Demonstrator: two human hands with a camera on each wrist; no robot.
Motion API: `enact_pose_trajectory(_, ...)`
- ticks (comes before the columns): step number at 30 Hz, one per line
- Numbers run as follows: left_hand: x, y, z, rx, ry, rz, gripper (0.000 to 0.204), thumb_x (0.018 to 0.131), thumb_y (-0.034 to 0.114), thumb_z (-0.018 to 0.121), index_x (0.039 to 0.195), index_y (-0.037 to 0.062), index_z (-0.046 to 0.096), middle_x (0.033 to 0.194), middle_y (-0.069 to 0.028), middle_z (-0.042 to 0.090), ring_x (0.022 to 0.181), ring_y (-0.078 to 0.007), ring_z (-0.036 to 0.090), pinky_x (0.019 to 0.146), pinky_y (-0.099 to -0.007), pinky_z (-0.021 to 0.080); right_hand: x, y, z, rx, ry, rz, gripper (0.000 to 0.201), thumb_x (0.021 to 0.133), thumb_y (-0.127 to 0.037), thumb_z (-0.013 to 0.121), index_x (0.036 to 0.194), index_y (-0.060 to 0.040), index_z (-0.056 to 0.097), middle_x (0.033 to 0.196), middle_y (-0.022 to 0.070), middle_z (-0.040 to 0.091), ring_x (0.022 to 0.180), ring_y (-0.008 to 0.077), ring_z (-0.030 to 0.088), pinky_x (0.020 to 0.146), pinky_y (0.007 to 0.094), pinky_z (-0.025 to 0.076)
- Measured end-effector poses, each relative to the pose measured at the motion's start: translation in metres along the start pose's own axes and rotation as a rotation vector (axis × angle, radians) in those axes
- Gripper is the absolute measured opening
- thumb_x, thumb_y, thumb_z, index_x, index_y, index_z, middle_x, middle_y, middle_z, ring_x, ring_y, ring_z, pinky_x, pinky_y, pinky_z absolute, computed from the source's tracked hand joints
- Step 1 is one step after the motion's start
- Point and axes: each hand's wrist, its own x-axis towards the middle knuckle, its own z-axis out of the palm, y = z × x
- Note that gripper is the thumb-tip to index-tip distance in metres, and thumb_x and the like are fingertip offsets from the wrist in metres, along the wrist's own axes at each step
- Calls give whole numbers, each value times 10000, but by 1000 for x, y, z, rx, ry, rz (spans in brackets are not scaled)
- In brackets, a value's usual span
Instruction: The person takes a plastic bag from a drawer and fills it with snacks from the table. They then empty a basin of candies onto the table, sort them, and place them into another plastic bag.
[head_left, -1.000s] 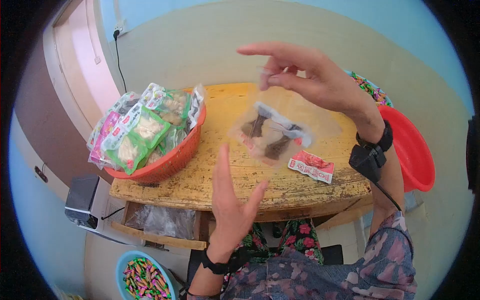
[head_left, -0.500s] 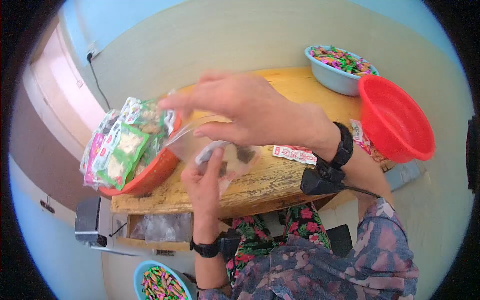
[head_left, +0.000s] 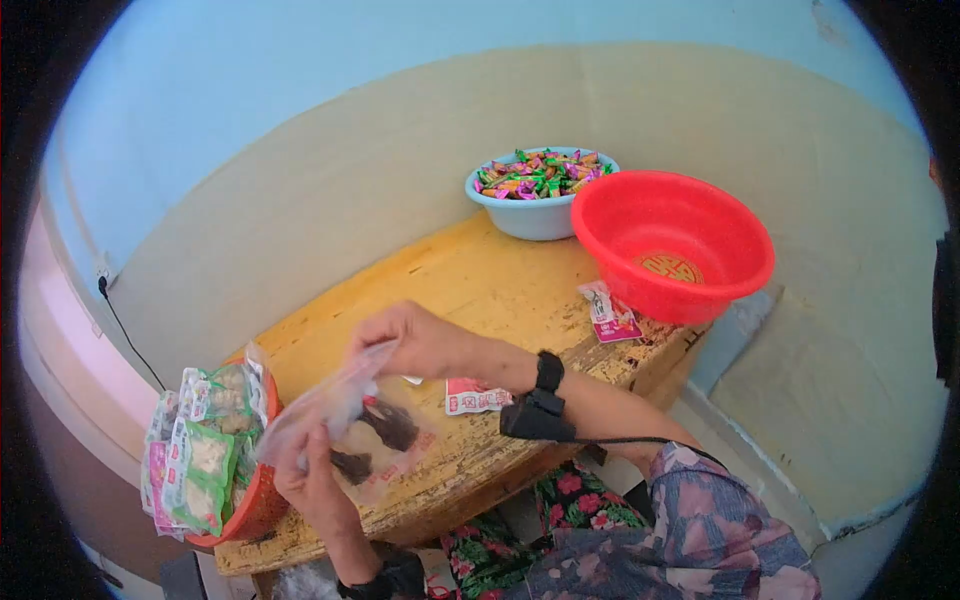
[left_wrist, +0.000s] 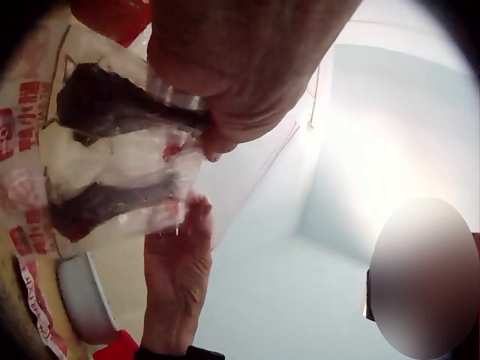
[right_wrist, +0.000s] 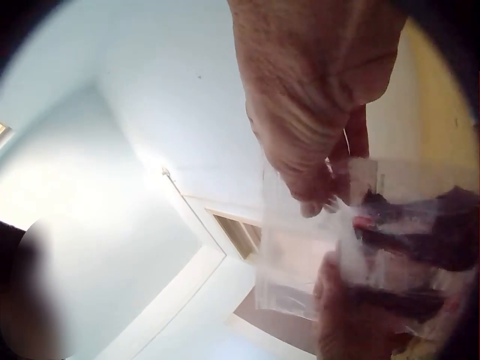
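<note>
Between both hands hangs a clear plastic bag (head_left: 395,455) with red print, its upper part cloudy and bunched. Inside it lie two dark drumsticks (left_wrist: 101,105), seen best in the left wrist view. My left hand (head_left: 318,492) pinches the bag's near left edge, thumb on top. My right hand (head_left: 420,342) pinches its upper edge a little farther back; in the right wrist view its fingertips (right_wrist: 311,202) are on the plastic. The bag is over the table's front left part, near the orange basket (head_left: 258,505). A red-and-white packet (head_left: 475,396) lies beyond it, partly behind my right forearm.
Packaged foods (head_left: 205,450) fill the orange basket at the left. A light blue basin (head_left: 535,220) of wrapped sweets and a red basin (head_left: 670,225) stand at the back right of the worn yellow table (head_left: 440,270). A pink packet (head_left: 612,315) lies before the red basin.
The left hand, apart from the bag a second ago, now grips it too. The bag has moved left toward the basket. The head view has turned right, bringing both basins into full view.
</note>
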Motion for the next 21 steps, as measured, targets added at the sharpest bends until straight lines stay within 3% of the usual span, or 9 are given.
enact_pose_trajectory(1, 11, -7, 2, 19, 31, 63, 222, 1024, 119, 647, 1159, -31, 741, 1147, -97, 740, 1086, -178, 654, 1006, -335, 488, 4, -8, -2, 27, 54, -16, 194, 927, -171, 785, 1082, -55, 787, 943, 12, 770, 883, 71, 666, 793, 266, 536)
enact_pose_trajectory(5, 17, 2, 0, -57, 1, -126, 238, 1034, 137, 627, 1109, -42, 765, 1144, -99, 736, 1093, -181, 648, 1016, -336, 479, 2, -33, -9, 4, 123, -1, 177, 972, -179, 733, 1050, -31, 790, 937, 27, 776, 893, 74, 684, 798, 264, 547)
enact_pose_trajectory(9, 20, 4, 1, -131, 3, -113, 286, 1054, 183, 611, 1144, -45, 759, 1117, -104, 765, 1095, -159, 660, 1025, -340, 491, -6, -44, -11, 59, 122, 102, 233, 1045, -179, 635, 1081, 9, 767, 1010, 83, 782, 928, 152, 745, 863, 290, 587)
enact_pose_trajectory(12, 24, 4, 3, -173, -9, -87, 306, 1067, 200, 596, 1167, -41, 754, 1095, -109, 776, 1087, -155, 670, 1049, -350, 489, -4, -38, -9, 215, 181, -40, 264, 1072, -196, 599, 1143, 19, 734, 1063, 109, 770, 977, 174, 749, 918, 309, 593)
enact_pose_trajectory(14, 24, 6, 3, -246, -16, -132, 324, 1076, 220, 586, 1188, -38, 747, 1091, -123, 778, 1089, -158, 678, 1068, -358, 484, -6, -45, -7, 138, 161, -2, 276, 1097, -197, 551, 1178, 29, 687, 1094, 113, 755, 1006, 198, 749, 959, 328, 590)
enact_pose_trajectory(15, 28, 1, -1, -85, -35, -69, 340, 1083, 244, 583, 1211, -32, 736, 1085, -142, 773, 1066, -172, 694, 1040, -352, 503, -8, -40, -5, 130, 151, -4, 271, 1099, -195, 546, 1170, 28, 682, 1091, 108, 754, 1003, 202, 751, 958, 326, 589)
enact_pose_trajectory(16, 26, -1, -3, -119, -33, -104, 341, 1082, 246, 584, 1215, -30, 735, 1078, -143, 773, 1048, -171, 698, 1021, -346, 512, -10, -38, -3, 119, 142, -9, 265, 1101, -194, 541, 1161, 26, 678, 1088, 103, 752, 999, 205, 752, 956, 325, 588)
enact_pose_trajectory(21, 17, 8, -2, -158, -40, -178, 335, 1080, 247, 591, 1213, -23, 738, 1041, -131, 773, 982, -160, 708, 930, -323, 544, -20, -51, -1, 89, 193, 120, 258, 1103, -208, 533, 1092, 11, 669, 1012, 74, 743, 864, 173, 758, 771, 280, 583)
